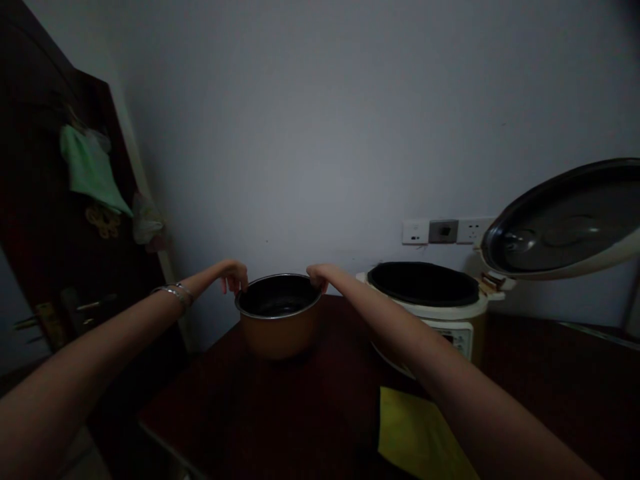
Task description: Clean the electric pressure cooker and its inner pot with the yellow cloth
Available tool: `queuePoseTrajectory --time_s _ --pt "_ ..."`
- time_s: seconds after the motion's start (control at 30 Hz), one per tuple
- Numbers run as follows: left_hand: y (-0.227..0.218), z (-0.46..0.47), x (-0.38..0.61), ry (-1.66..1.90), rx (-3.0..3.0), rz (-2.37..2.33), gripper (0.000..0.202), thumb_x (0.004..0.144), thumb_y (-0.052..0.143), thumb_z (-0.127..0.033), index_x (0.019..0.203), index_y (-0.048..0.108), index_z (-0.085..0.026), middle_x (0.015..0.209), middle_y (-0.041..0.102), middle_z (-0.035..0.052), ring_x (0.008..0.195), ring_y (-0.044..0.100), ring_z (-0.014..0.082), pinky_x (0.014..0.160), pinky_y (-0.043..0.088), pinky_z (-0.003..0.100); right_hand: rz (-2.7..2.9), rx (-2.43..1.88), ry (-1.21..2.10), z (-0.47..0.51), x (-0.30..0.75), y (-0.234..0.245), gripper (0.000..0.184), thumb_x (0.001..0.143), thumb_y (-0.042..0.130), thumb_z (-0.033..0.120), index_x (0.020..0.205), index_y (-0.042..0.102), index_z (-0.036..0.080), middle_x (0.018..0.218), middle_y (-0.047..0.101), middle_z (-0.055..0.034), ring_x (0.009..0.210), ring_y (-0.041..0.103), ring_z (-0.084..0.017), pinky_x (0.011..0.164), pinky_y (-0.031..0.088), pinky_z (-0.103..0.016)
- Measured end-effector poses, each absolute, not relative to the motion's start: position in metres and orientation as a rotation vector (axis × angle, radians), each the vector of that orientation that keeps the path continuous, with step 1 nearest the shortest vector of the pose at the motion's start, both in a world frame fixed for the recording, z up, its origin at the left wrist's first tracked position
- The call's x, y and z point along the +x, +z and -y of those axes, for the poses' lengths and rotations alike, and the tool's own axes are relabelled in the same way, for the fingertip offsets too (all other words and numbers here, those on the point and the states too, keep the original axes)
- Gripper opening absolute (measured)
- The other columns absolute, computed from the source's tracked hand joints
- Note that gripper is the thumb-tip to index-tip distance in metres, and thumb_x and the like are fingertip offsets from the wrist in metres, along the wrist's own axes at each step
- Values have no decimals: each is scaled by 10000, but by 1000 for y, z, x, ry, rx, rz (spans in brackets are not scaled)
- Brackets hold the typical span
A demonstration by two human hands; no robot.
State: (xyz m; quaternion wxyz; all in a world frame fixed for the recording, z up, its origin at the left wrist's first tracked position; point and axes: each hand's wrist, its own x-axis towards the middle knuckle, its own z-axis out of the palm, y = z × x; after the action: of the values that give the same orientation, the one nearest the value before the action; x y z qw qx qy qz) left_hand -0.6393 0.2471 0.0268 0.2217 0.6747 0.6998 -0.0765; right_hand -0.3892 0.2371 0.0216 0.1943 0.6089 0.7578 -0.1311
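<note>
A deep inner pot [280, 337], golden outside and dark inside, stands upright at the left part of the dark table. My left hand [234, 275] grips its rim on the left, thumb inside and fingers bent outside. On the opposite side, my right hand [319, 277] is closed over the rim. To the right is a white rice cooker [425, 310] with its lid [565, 223] swung up; my right forearm passes in front of it. Its cavity looks black, and I cannot make out anything inside.
A yellow cloth [420, 433] lies on the dark table [300, 413] near the front, partly under my right forearm. Wall sockets [443, 231] sit behind the cooker. At left stands a dark door [75, 233] with a green cloth [93, 167] hanging on it.
</note>
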Motion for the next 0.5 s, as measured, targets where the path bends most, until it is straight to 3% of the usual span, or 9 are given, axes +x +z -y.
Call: queuePoseTrajectory --time_s 0.2,0.5 --pt "-5 -246 -643 -270 1831 -1903 236 392 749 -296 532 591 -188 607 653 122 638 615 249 493 515 305 -2108 1702 -369 -234 -393 -5 316 884 536 329 1144 542 150 1134 566 -73 961 581 -197 801 506 -387" --pt "-22 -239 -647 -204 1772 -1908 198 434 731 -254 527 582 -162 577 643 114 571 611 229 437 501 275 -2113 1725 -396 -235 -396 -29 336 885 534 332 1169 526 152 1157 554 -82 979 575 -197 816 499 -401"
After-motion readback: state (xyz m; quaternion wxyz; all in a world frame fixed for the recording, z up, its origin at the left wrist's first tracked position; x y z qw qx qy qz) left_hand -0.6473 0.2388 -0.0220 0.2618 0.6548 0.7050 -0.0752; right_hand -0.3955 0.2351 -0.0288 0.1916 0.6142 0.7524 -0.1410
